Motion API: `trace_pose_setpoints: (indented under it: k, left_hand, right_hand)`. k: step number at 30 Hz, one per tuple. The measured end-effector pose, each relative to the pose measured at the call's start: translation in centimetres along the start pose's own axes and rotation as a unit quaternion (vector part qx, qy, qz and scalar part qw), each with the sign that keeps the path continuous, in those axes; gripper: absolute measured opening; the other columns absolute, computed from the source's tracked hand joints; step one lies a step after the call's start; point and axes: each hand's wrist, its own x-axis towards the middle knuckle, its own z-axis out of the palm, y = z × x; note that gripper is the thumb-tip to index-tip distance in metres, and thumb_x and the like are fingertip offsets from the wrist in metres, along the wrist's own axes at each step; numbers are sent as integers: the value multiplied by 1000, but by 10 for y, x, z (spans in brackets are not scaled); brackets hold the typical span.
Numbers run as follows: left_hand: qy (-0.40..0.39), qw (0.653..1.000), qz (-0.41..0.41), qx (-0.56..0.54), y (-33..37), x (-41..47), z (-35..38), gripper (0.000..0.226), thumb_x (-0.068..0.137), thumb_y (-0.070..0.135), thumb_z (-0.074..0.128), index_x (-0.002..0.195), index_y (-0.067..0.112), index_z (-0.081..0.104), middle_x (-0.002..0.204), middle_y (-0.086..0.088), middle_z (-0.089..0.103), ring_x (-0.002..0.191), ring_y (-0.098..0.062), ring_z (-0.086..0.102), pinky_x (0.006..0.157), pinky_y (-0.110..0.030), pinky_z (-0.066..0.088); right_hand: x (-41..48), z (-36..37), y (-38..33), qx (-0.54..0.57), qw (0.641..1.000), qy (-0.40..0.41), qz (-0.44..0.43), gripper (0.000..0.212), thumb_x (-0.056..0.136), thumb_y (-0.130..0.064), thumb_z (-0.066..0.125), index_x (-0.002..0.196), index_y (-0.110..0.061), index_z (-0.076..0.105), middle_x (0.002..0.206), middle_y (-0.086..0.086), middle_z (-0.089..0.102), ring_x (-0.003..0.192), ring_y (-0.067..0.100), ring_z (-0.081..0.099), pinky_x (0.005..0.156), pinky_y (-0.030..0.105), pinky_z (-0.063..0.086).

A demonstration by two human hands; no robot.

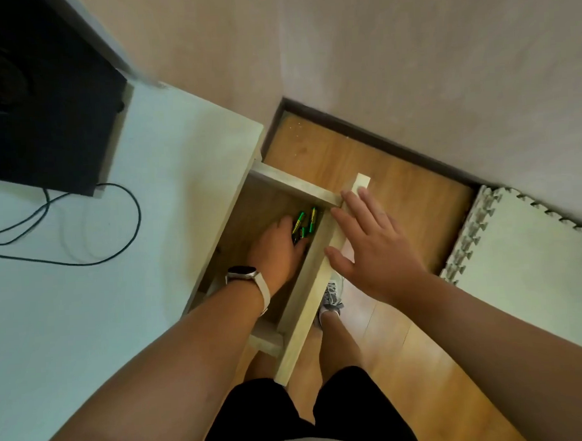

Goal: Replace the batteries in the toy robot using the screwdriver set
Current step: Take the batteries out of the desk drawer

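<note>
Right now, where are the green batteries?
In the head view, near centre, the green batteries lie inside the open drawer, just past the left hand, left of the right hand.

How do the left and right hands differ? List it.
The left hand reaches inside the drawer, fingertips at the batteries; the right hand lies outside, over the drawer's front. The left hand's fingers bend downward; the right hand's are straight and spread. The left wrist wears a watch; the right wrist is bare. Both hands are at the drawer.
</note>
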Motion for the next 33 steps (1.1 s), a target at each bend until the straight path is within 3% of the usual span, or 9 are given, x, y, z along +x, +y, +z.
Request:
trace_pose_setpoints:
  k: [8,13,18,21,24,27,30,33]
  left_hand:
    - [-26,989,-90,-119,4,0,-2,35,94,34,67,122,16,56,110,-5,67,98,-25,67,84,-43,57]
    - [-47,980,-104,-165,4,-3,-1,27,96,29,65,117,13,62,106,-7,68,97,-26,66,88,-44,56]
    - [-23,971,-109,-212,3,-13,6,22,98,25,62,116,12,66,99,-3,66,94,-22,64,82,-36,53]
    - [6,952,-131,-277,2,-21,4,28,98,23,63,124,13,64,108,-1,66,95,-17,63,84,-34,55]
    - [33,934,-131,-329,5,-36,-5,26,97,22,63,122,15,65,102,7,65,85,-1,58,70,-19,48]
    - [51,925,-116,-359,12,-52,-18,22,97,22,63,119,20,65,93,15,61,84,2,57,66,-12,44]
    - [67,914,-102,-387,20,-65,-32,20,97,24,64,117,21,66,95,12,66,89,-2,63,73,-17,52]
    - [63,896,-100,-428,30,-76,-41,14,96,26,65,110,25,68,97,7,72,93,-10,69,85,-30,59]
  right_hand:
    - [0,1,1,-1,1000,0,-4,64,96,-59,28,147,-22,35,161,4,19,149,26,5,113,41,12]
    - [0,3,1,0,1000,11,-6,63,96,-58,29,146,-20,38,160,5,20,148,26,6,112,41,14]
    - [1,5,2,-4,1000,7,-7,62,96,-58,30,146,-21,36,161,5,18,149,27,6,113,42,14]
    - [1,4,3,-7,1000,0,-8,63,96,-59,28,147,-22,35,161,4,17,149,26,4,113,42,12]
    - [1,-1,1,-1,1000,-12,-6,64,96,-59,27,148,-23,33,162,4,15,149,25,1,113,41,9]
    - [-3,-8,-4,29,999,-18,-8,60,95,-56,33,146,-24,34,161,3,17,149,26,4,114,41,7]
    - [-15,-18,-17,104,995,-7,0,53,94,-46,46,142,-24,40,154,0,31,144,23,22,117,44,23]
    - [-30,-30,-35,250,966,-19,64,46,95,-40,49,139,-27,43,139,-8,45,124,12,46,104,34,42]
